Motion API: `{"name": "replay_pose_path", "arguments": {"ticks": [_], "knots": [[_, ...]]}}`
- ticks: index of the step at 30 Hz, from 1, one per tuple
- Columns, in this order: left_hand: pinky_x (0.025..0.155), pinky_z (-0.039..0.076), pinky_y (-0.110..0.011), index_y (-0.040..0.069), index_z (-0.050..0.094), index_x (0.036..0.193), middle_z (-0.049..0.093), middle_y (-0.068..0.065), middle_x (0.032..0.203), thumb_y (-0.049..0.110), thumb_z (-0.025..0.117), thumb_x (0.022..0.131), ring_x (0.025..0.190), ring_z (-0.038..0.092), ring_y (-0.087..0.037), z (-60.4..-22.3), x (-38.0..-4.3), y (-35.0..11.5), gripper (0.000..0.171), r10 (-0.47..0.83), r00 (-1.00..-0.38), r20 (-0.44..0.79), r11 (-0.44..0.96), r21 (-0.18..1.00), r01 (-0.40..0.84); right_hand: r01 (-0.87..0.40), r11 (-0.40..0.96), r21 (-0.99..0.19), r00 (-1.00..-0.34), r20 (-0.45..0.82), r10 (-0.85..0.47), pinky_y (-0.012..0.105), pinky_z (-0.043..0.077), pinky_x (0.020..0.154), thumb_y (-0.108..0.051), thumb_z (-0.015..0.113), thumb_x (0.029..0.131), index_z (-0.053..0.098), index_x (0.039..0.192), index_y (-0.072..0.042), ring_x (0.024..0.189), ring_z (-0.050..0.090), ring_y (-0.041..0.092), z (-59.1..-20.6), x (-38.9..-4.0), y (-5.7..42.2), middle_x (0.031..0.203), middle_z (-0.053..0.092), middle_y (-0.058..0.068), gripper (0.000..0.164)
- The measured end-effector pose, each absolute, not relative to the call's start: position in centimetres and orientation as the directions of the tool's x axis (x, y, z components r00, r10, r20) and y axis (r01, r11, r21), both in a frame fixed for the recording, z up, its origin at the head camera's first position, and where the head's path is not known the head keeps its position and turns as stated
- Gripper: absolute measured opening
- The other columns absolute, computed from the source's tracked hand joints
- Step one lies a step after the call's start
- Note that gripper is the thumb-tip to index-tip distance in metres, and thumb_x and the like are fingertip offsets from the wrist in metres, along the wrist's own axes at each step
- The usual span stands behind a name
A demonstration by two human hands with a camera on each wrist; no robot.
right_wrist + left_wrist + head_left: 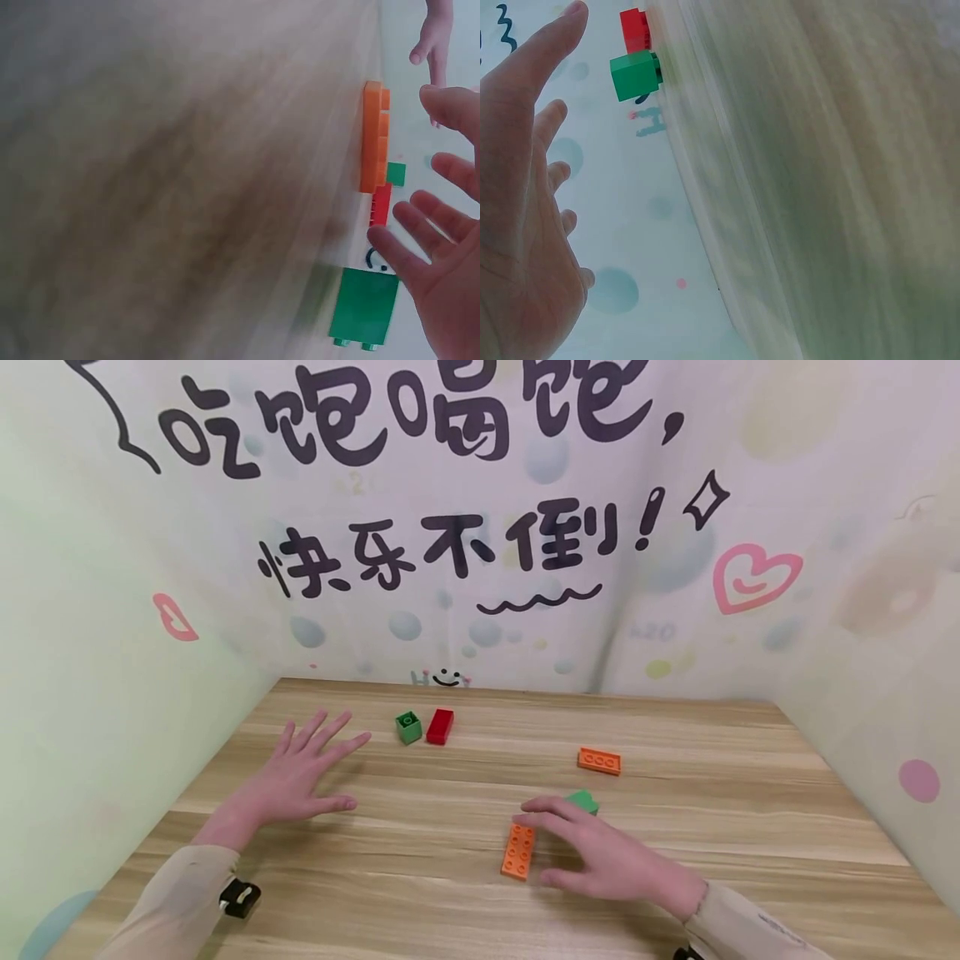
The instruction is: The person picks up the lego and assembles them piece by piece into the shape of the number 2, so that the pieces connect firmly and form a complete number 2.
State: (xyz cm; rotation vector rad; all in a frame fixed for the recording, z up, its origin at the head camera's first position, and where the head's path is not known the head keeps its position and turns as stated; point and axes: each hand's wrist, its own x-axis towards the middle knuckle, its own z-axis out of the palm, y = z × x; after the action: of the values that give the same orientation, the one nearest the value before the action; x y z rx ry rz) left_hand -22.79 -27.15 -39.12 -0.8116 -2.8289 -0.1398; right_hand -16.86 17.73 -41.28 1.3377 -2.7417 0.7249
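Note:
My left hand [296, 781] hovers at the left of the table, fingers spread and straight, holding nothing. Beyond its fingertips are a green toy brick [408, 728], hollow side showing, and a red brick [440, 727]. My right hand [615, 860] is over the front right of the table with fingers loosely bent. Just left of its fingertips lies an orange brick [518, 852], studs up. Another green brick [582, 802] is partly hidden behind that hand. In the right wrist view, the orange brick [373, 139] and green brick [364, 306] both look apart from the fingers.
A second orange brick [599, 762] lies hollow side up farther back on the right. The wood-grain table [420, 893] meets a printed backdrop [450, 635] at its far edge, with pale side walls [885, 710] left and right.

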Motion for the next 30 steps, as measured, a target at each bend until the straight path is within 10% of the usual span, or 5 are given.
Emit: {"name": "replay_pose_path", "arguments": {"ticks": [30], "knots": [[0.112, 0.014, -0.075, 0.030, 0.033, 0.154, 0.018, -0.012, 0.166, 0.058, 0.072, 0.081, 0.150, 0.017, -0.046, -39.0, -22.9, -27.3, 0.087, 0.506, -0.838, 0.205, 0.851, 0.037, 0.523, -0.686, 0.418, -0.596, -0.576, 0.094, -0.812, 0.033, 0.042, 0.109, -0.023, 0.073, 0.090, 0.055, 0.138, -0.027, 0.129, 0.051, 0.011, -43.2, -21.1, 17.0, 0.139, 0.058, -0.014, 0.051]]}}
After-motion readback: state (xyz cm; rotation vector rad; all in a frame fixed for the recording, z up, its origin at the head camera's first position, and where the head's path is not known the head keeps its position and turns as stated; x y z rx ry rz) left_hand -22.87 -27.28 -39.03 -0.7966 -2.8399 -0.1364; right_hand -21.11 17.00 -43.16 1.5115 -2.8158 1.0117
